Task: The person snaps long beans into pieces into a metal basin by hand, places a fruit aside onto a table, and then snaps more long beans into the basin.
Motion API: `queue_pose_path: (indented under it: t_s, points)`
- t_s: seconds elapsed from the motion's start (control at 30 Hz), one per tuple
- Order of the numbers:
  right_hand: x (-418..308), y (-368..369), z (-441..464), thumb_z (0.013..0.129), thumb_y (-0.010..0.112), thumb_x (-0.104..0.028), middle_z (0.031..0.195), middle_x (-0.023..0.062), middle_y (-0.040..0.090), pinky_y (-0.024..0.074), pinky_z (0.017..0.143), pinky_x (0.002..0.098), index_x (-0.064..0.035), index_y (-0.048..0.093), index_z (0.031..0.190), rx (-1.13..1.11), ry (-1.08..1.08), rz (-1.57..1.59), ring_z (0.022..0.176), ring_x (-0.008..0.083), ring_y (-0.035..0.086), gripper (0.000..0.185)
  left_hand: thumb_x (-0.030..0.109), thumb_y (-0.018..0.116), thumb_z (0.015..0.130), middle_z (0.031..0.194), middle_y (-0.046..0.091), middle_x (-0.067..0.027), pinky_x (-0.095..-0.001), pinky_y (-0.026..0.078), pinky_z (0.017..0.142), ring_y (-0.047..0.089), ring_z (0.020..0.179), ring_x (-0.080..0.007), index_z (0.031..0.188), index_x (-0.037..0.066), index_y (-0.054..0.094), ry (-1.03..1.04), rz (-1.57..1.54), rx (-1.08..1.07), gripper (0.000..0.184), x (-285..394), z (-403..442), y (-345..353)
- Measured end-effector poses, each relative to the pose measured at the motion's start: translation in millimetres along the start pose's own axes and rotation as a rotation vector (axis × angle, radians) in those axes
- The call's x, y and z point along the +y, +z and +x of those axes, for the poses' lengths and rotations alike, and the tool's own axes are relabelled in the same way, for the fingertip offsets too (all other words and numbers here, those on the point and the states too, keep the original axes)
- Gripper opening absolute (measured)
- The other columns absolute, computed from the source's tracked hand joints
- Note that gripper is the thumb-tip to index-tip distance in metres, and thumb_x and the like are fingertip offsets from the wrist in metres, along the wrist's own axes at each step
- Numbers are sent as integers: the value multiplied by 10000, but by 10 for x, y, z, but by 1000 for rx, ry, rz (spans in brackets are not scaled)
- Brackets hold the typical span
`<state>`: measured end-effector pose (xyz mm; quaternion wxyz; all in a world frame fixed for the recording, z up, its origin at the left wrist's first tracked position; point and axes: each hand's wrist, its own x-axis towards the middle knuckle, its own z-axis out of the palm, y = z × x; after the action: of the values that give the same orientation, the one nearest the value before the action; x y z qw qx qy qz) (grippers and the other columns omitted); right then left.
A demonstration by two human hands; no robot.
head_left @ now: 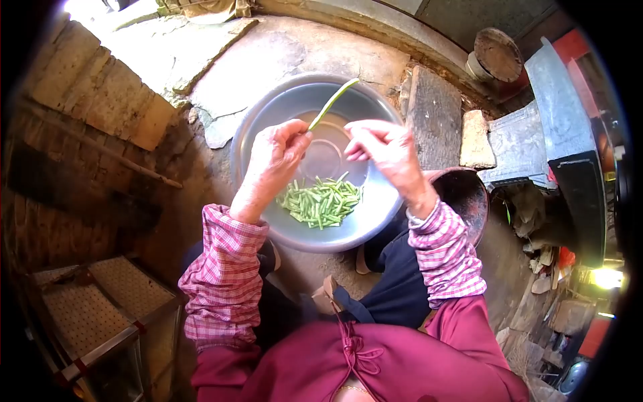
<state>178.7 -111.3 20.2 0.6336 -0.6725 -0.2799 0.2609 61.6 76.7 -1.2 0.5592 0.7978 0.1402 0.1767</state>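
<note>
My left hand is closed in a pinch around one end of a long green bean, which slants up to the right. Across from it, my right hand hovers over the right side of the basin, apart from the bean. Its fingers are loosely bent and spaced apart, slightly blurred, and nothing shows between them. Below both hands stands a wide grey basin. A heap of short cut green bean pieces lies on the near part of its bottom.
A dark round bucket stands right of the basin, near my knee. Beyond it are a wooden plank and a brick. Stone slabs cover the floor ahead. On the lower left is a framed cabinet with perforated panels.
</note>
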Motion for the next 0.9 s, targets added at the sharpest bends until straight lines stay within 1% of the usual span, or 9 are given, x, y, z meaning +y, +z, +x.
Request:
queue_pose_path:
  t_s: [0.1,0.13,0.23,0.27,0.47,0.6,0.7,0.8,0.9]
  points:
    - [-32,-361,37,979,602,-143,820,80,719,561,669,247,1,703,1100,179,-56,-60,711,128,682,214,73,656,893,693,645,-143,-311,491,602,627,609,-211,921,-44,665,104,162,-71,121,168,-57,-51]
    - [-56,-458,16,985,595,-159,833,93,720,561,678,252,2,700,1111,208,-71,-93,722,134,685,230,74,629,930,720,599,-69,-278,466,608,558,639,-111,1017,-40,642,185,214,-98,144,114,-78,-69]
    - [-127,-567,-47,979,608,-166,861,91,723,565,713,259,1,693,1153,223,-30,-114,762,140,690,255,58,633,922,794,640,-118,-297,477,636,596,673,-181,1025,-28,653,433,269,-64,135,85,-120,-65]
    - [-121,-556,-74,976,613,-165,863,89,724,564,718,259,1,692,1157,204,-55,-116,768,137,688,258,46,645,904,859,662,-147,-321,494,671,627,721,-258,1032,-17,660,417,262,-95,144,70,-130,-74]
    - [-35,-313,-223,905,714,-173,949,113,748,553,739,256,-11,697,1173,81,-189,-406,813,129,688,314,57,668,871,884,656,-160,-353,515,709,649,786,-312,1002,-2,682,410,468,-174,144,79,-168,-81]
    - [18,-134,-358,869,719,-188,951,189,723,554,745,314,-28,723,1090,-77,-170,-574,851,240,732,272,67,673,863,889,660,-157,-360,525,722,654,797,-318,995,11,692,388,531,-189,145,82,-172,-106]
    - [55,-57,-416,907,669,-197,736,105,700,514,661,289,-10,721,966,-192,42,-532,657,179,659,202,58,681,865,865,658,-163,-404,527,716,650,802,-337,989,28,673,430,507,-185,128,58,-177,-132]
    - [101,-8,-434,943,658,-156,720,23,664,501,632,238,26,723,1024,-236,121,-349,675,66,601,209,43,690,857,872,661,-151,-405,527,717,651,812,-334,1042,32,640,517,465,-160,192,-5,-159,-134]
    - [175,7,-425,950,654,-174,730,23,673,503,634,231,8,733,1013,-258,169,-262,683,71,616,208,49,663,866,915,673,-155,-370,530,707,661,795,-334,1007,11,684,456,472,-151,148,7,-141,-121]
